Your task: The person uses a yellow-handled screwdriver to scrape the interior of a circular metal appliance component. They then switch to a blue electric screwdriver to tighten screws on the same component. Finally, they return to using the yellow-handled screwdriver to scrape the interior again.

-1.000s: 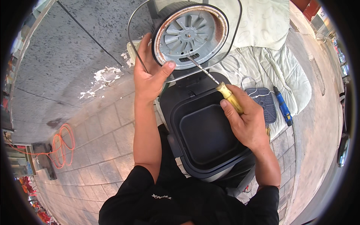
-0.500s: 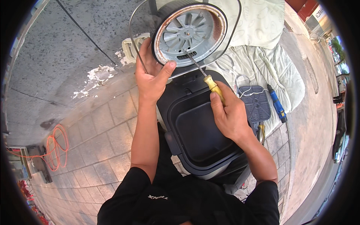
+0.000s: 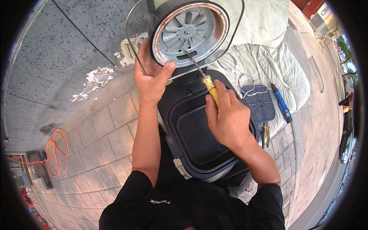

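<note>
The right hand (image 3: 229,119) has its fingers wrapped tight round a yellow screwdriver (image 3: 210,89), tip on the fan (image 3: 186,33); the left hand (image 3: 152,76) clamps the lid rim (image 3: 163,63) above the black cooker (image 3: 195,142)

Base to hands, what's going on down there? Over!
Left hand grips fan housing rim. Right hand holds yellow screwdriver, tip at fan hub. Nothing blocking.

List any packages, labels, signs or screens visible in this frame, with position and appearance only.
Small white printed mark: on the chest of the person's black shirt, bottom centre; too small to make out.
No packages, signs or screens show around the black appliance, the left hand or the right hand holding the yellow-handled screwdriver.
</note>
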`<state>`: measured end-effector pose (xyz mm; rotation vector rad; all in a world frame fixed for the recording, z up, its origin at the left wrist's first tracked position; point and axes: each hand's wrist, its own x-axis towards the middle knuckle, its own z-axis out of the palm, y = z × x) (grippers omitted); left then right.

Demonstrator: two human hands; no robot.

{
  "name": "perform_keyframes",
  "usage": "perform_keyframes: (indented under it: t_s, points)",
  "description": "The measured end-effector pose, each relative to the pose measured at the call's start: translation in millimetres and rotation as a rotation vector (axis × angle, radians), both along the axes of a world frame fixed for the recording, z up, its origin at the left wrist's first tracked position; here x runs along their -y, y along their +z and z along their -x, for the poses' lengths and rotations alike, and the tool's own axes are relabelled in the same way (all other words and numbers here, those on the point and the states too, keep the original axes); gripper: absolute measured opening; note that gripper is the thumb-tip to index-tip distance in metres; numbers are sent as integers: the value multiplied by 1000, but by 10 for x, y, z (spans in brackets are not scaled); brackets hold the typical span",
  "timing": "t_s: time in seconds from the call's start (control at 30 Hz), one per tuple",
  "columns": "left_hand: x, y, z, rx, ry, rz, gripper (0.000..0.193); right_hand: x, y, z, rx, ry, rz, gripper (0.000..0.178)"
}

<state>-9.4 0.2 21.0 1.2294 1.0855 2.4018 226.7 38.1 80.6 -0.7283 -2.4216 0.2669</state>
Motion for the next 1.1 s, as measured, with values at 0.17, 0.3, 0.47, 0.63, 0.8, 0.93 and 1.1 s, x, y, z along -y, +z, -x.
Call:
perform_keyframes:
  t_s: [0.17,0.3,0.47,0.63,0.8,0.93,1.1]
  points:
    - [20,31,-17,22,-16,4,85,-118,-49,9,37,38,-377,51]
    - [29,34,-2,31,-22,25,85,-65,-79,30,51,31,-306,52]
    - [40,76,0,-2,-17,38,84,-80,-119,48,-34,42,-115,45]
    - [44,80,-18,11,-25,27,84,-70,-124,45,-157,45,162,41]
    - [42,53,-8,14,-31,25,84,-25,-42,44,-214,-39,684,40]
    - [32,56,20,-8,-23,38,85,-50,3,55,-202,-41,625,36]
    - [57,113,18,-23,-25,33,85,-124,64,97,25,-5,-230,33]
